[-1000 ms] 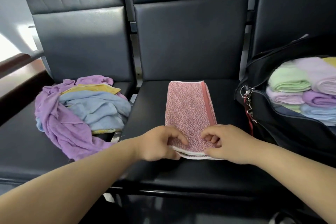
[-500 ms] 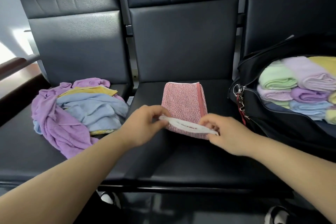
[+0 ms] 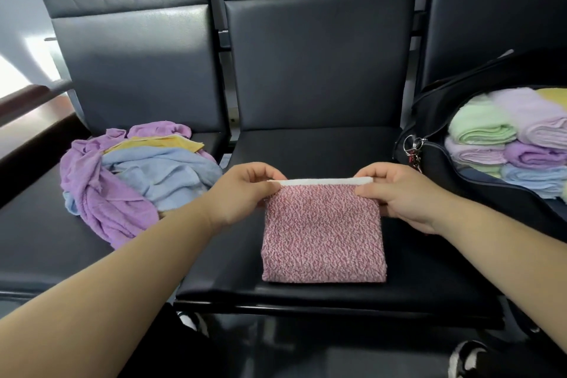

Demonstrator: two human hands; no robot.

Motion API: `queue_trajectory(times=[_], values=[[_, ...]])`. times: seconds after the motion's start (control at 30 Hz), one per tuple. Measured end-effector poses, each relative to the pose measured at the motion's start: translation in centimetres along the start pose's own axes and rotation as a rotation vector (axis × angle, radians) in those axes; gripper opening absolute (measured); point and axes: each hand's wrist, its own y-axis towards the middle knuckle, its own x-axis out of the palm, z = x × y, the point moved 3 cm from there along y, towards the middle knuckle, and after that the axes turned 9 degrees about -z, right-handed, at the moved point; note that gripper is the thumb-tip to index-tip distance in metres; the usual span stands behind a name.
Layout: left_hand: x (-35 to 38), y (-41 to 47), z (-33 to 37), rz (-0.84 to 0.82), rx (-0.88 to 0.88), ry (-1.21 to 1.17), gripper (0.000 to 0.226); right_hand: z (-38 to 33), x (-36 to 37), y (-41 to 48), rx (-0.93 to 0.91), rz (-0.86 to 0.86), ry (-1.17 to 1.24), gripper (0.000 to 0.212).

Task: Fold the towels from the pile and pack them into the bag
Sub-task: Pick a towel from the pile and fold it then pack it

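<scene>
A pink speckled towel [image 3: 322,236] with a white hem lies folded into a near square on the middle black seat [image 3: 319,147]. My left hand [image 3: 242,193] pinches its far left corner and my right hand [image 3: 402,196] pinches its far right corner, holding the white edge taut between them. On the left seat sits the pile of loose towels [image 3: 135,175] in purple, blue and yellow. The black bag [image 3: 435,169] stands open on the right seat, holding several folded green, lilac, purple, blue and yellow towels [image 3: 509,138].
Three black padded seats stand in a row with tall backrests [image 3: 319,61]. A key ring with a red clip [image 3: 412,149] hangs at the bag's left end. A dark wooden ledge [image 3: 27,107] runs at the far left. A shoe [image 3: 469,359] shows below the seats.
Both hands lifted the towel's near end and carried it over to the far end, folding the long strip in half. The towel now lies shorter and nearer the seat's front edge.
</scene>
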Motion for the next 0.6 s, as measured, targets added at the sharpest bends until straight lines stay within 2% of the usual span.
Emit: queue_trajectory(times=[0.1, 0.23, 0.4, 0.6], values=[[-0.5, 2.1, -2.0, 0.111, -0.003, 0.082, 0.021, 0.7, -0.1, 2.1, -0.03, 0.097, -0.116, 0.017], [-0.4, 4.7, -4.9, 0.244, -0.024, 0.291, 0.022, 2.2, 0.0, 4.6, 0.021, 0.172, -0.333, 0.016], [-0.2, 6.6, -5.8, 0.241, -0.102, 0.574, 0.019, 3.2, 0.5, 6.5, 0.032, 0.245, -0.691, 0.011], [-0.7, 7.6, -6.5, 0.153, -0.111, 0.779, 0.022, 3.2, 0.5, 7.2, 0.061, 0.306, -0.745, 0.004]])
